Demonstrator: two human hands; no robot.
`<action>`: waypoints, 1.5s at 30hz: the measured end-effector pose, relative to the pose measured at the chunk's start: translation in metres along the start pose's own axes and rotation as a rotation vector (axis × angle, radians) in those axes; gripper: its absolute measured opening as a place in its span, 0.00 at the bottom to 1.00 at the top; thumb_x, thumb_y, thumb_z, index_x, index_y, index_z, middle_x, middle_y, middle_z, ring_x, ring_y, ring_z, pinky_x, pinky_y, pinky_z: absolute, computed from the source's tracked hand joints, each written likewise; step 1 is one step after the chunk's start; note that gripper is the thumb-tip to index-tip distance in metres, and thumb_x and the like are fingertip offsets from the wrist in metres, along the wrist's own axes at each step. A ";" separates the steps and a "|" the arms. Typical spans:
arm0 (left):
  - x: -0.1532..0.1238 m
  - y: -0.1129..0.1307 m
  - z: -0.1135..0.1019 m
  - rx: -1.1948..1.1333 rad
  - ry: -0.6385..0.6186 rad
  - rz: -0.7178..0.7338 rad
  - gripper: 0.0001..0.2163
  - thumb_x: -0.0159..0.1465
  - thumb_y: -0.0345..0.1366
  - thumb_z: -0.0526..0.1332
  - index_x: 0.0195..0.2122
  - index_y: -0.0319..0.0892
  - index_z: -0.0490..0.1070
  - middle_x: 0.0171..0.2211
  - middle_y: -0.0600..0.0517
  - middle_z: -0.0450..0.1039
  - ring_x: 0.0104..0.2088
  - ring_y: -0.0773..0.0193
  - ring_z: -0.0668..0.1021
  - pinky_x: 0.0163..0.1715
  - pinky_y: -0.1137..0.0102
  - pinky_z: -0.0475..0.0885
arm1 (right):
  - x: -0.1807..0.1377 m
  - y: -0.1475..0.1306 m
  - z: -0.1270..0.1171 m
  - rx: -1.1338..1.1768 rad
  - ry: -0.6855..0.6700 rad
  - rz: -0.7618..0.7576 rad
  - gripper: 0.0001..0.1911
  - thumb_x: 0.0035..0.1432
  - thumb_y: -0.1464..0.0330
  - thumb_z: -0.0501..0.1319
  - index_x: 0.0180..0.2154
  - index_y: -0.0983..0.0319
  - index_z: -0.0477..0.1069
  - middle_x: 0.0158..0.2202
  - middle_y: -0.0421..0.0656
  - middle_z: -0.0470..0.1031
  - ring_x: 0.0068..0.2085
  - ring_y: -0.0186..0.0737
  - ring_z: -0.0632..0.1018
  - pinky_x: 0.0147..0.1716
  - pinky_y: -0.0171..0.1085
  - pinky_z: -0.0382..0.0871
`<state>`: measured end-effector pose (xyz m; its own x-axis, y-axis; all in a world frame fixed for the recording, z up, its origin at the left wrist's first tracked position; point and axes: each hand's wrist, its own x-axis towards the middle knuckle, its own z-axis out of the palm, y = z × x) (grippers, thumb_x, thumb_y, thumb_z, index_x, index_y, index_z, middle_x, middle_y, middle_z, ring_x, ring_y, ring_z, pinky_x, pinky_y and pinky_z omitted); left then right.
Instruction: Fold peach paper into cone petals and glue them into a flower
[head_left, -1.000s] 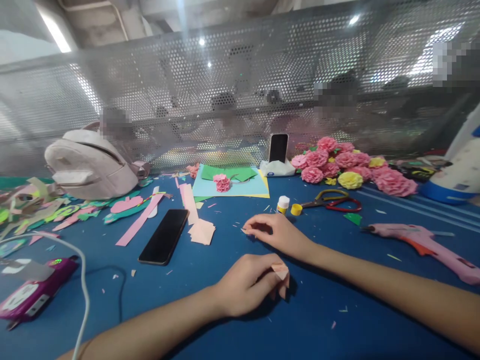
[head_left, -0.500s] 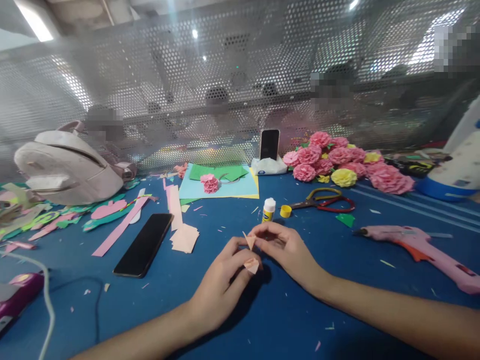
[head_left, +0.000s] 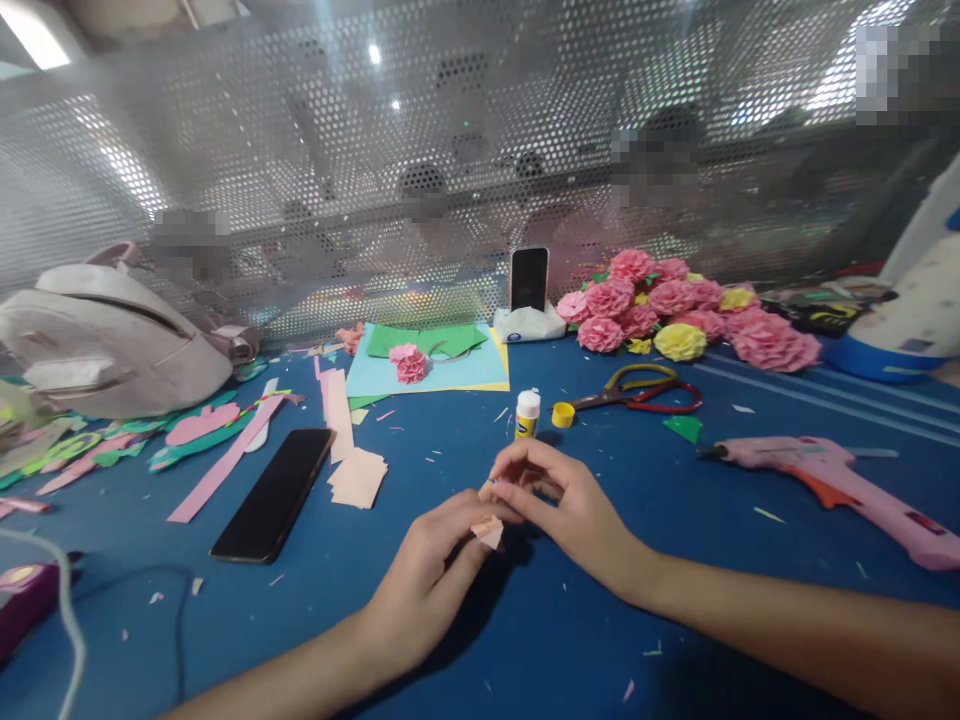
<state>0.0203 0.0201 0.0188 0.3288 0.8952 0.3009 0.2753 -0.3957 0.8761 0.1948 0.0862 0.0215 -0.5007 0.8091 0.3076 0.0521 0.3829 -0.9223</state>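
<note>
My left hand point(head_left: 431, 570) pinches a small folded peach paper piece point(head_left: 487, 529) just above the blue table point(head_left: 570, 640). My right hand point(head_left: 559, 495) meets it from the right, fingers closed on another small peach paper bit point(head_left: 488, 489) at the fingertips. An open glue stick point(head_left: 527, 413) stands just beyond my hands, its yellow cap point(head_left: 562, 414) beside it. A stack of peach paper squares point(head_left: 358, 477) lies to the left.
A black phone point(head_left: 273, 494) lies left of the squares. Scissors point(head_left: 641, 392) and a pink glue gun point(head_left: 832, 480) lie at right. Pink and yellow paper flowers point(head_left: 675, 315) are heaped at the back, next to a propped phone point(head_left: 529, 280). A pale bag point(head_left: 112, 340) and paper scraps point(head_left: 112, 445) fill the left.
My hands have come together: the right hand left the table with a paper bit and now presses it against the piece in my left hand. The view has shifted slightly left.
</note>
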 end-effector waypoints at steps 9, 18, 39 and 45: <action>-0.001 -0.005 -0.001 0.003 0.035 -0.026 0.12 0.71 0.35 0.53 0.45 0.44 0.76 0.35 0.50 0.75 0.41 0.60 0.75 0.51 0.67 0.65 | 0.001 0.001 -0.002 -0.105 0.033 -0.106 0.05 0.61 0.65 0.63 0.34 0.59 0.72 0.34 0.41 0.73 0.32 0.36 0.71 0.29 0.35 0.65; -0.002 -0.007 0.000 0.063 0.034 -0.010 0.10 0.71 0.33 0.53 0.43 0.43 0.75 0.39 0.50 0.75 0.42 0.61 0.75 0.50 0.68 0.66 | 0.001 0.000 -0.005 -0.165 0.030 -0.162 0.04 0.61 0.67 0.63 0.33 0.59 0.73 0.33 0.40 0.72 0.31 0.35 0.71 0.29 0.35 0.64; 0.001 -0.006 -0.001 0.058 0.008 0.014 0.10 0.71 0.34 0.53 0.40 0.41 0.75 0.36 0.50 0.74 0.38 0.64 0.74 0.45 0.73 0.66 | 0.004 0.004 -0.008 -0.251 0.009 -0.261 0.04 0.61 0.69 0.64 0.33 0.61 0.73 0.32 0.40 0.72 0.32 0.33 0.70 0.28 0.33 0.62; 0.002 -0.004 -0.002 -0.073 -0.016 -0.018 0.14 0.71 0.33 0.53 0.34 0.40 0.76 0.36 0.50 0.77 0.41 0.63 0.76 0.48 0.71 0.65 | 0.004 0.009 -0.013 -0.301 -0.008 -0.469 0.02 0.60 0.72 0.64 0.34 0.62 0.73 0.32 0.40 0.71 0.33 0.33 0.71 0.31 0.33 0.64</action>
<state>0.0178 0.0245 0.0165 0.3386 0.8985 0.2793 0.2150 -0.3628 0.9067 0.2048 0.0989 0.0174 -0.5358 0.5182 0.6666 0.0661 0.8128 -0.5787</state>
